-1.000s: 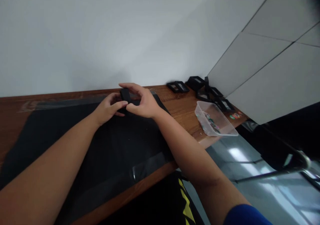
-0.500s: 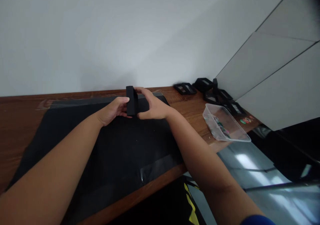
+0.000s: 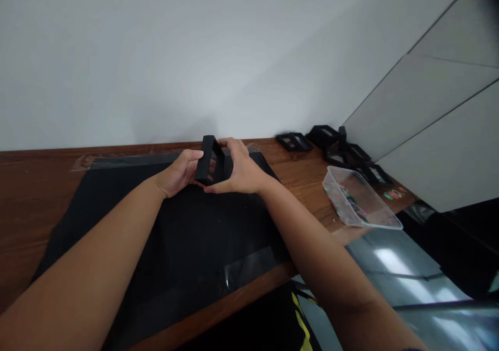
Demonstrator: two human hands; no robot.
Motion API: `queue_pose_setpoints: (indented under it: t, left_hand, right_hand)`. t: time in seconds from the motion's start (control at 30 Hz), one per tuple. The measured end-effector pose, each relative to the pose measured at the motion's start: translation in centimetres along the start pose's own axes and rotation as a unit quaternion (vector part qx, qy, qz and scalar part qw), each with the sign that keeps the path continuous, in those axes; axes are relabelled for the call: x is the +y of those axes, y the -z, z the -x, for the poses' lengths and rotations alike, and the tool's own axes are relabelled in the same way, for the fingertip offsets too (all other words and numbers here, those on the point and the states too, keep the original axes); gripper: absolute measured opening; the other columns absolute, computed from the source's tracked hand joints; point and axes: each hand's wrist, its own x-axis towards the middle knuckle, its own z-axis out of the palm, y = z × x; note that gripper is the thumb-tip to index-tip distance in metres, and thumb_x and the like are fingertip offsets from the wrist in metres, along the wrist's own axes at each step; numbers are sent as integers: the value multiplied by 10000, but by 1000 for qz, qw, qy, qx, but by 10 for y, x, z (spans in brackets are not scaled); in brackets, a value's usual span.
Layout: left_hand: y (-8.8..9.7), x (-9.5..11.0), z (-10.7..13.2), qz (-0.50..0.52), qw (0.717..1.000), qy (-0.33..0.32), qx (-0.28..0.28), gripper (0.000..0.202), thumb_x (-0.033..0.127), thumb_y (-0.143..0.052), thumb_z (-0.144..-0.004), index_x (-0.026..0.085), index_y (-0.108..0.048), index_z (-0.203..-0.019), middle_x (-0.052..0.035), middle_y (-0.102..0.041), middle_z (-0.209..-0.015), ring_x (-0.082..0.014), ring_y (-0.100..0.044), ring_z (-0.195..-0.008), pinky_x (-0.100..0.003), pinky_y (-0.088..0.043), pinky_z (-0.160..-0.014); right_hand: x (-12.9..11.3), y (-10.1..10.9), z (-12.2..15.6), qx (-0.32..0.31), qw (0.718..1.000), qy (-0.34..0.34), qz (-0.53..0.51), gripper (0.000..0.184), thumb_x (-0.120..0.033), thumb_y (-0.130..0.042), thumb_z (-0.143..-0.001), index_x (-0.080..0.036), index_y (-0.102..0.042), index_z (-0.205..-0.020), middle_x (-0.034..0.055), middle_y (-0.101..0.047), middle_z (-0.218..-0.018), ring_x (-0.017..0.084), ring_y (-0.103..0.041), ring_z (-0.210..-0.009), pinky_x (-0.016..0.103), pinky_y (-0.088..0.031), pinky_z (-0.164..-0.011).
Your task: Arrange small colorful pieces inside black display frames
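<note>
A black box-like frame with a see-through middle (image 3: 205, 159) is held between my two hands, above the far part of a black mat (image 3: 183, 242). My left hand (image 3: 181, 173) grips its left side, thumb on the near face and fingers behind; some fingers show through the opening. My right hand (image 3: 241, 170) curves round its right side, with the thumb at the lower edge and the fingers at the top. The frame is tilted so that its opening faces partly to the right.
Several similar black frames (image 3: 294, 141) lie along the wall to the right. A clear plastic tub (image 3: 364, 197) with small colourful pieces sits near the table's right edge. Small coloured rings (image 3: 393, 194) lie beyond it. The wooden table (image 3: 307, 184) meets a white wall (image 3: 195, 60) behind.
The black frame has been turned, so its opening now shows more where mostly its solid side faced me. My right thumb has shifted along the lower edge. The view has shifted slightly.
</note>
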Motion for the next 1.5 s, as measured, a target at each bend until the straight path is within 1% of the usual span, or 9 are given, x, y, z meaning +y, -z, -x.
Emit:
queue_pose_setpoints:
  t: [0.3, 0.5, 0.67, 0.73, 0.87, 1.03, 1.17, 1.33, 1.5]
  left_hand:
    - [2, -3, -1, -6, 1000, -3, -10, 662, 764, -731, -688, 231, -843, -1065, -140, -813, -909, -359, -732, -823, -464, -632, -727]
    - [2, -8, -1, 20, 999, 10, -26, 574, 697, -741, -692, 234, -804, -1025, -144, -812, -916, -378, -765, -864, -466, -635, -721]
    - [10, -10, -6, 33, 997, -35, 56, 326, 411, -814, -642, 243, -618, -842, -5, -627, -762, -215, -637, -659, -380, -626, -634]
    - [12, -8, -6, 36, 997, -33, 66, 355, 387, -832, -625, 238, -625, -871, -1, -650, -808, -229, -687, -739, -399, -662, -703]
    - [12, -4, -2, 47, 995, -29, 81, 413, 428, -821, -643, 234, -743, -1000, -96, -815, -1091, -390, -782, -1172, -535, -671, -980]
    - [12, -3, 6, 33, 997, -55, -51, 658, 344, -916, -612, 280, -858, -1263, -127, -790, -1524, -478, -591, -1586, -624, -438, -1357]
    - [9, -5, 8, -22, 992, -70, -98, 893, 362, -1061, -608, 330, -806, -1463, -120, -701, -1680, -487, -505, -1680, -633, -403, -1402]
    - [-2, -3, 10, -63, 993, -82, -56, 996, 400, -1081, -664, 291, -691, -1574, -167, -686, -1688, -472, -527, -1678, -628, -450, -1387]
    - [-8, 1, 13, -112, 991, -67, -28, 1002, 387, -1077, -638, 298, -621, -1526, -152, -722, -1625, -462, -547, -1663, -645, -463, -1379]
  right_hand:
    - [-5, -1, 2, -9, 1000, -23, 10, 1169, -639, -1053, -518, -214, -509, -1462, 217, -577, -1557, 465, -505, -1537, 693, -406, -1339]
    - [-3, -4, 1, -3, 1000, 0, 12, 1072, -604, -1055, -484, -262, -471, -1315, 174, -579, -1460, 438, -536, -1455, 689, -463, -1291]
    - [5, -2, 0, 33, 998, -27, -37, 891, -518, -976, -582, -301, -357, -1185, 105, -553, -1330, 338, -595, -1293, 581, -534, -1186]
    - [10, -3, -1, 47, 997, -26, -61, 834, -462, -931, -616, -306, -332, -1176, 94, -550, -1324, 308, -611, -1260, 553, -542, -1166]
    - [14, -10, -7, 49, 985, -3, -168, 928, -471, -980, -577, -320, -310, -1201, 115, -566, -1407, 323, -628, -1395, 551, -530, -1233]
    - [8, -16, -13, 57, 954, -19, -295, 1057, -505, -1077, -490, -344, -277, -1161, 148, -626, -1553, 342, -650, -1500, 582, -509, -1304]
    - [7, -18, -13, 50, 943, -62, -323, 1076, -509, -1091, -491, -341, -288, -1187, 175, -642, -1567, 358, -650, -1520, 560, -559, -1234]
    - [11, -13, -9, 15, 939, -114, -325, 1082, -481, -1132, -488, -311, -387, -1255, 173, -654, -1539, 344, -632, -1494, 549, -543, -1240]
    - [14, -2, -8, -35, 932, -144, -330, 1056, -470, -1164, -432, -271, -531, -1253, 121, -680, -1387, 331, -645, -1385, 541, -505, -1241]
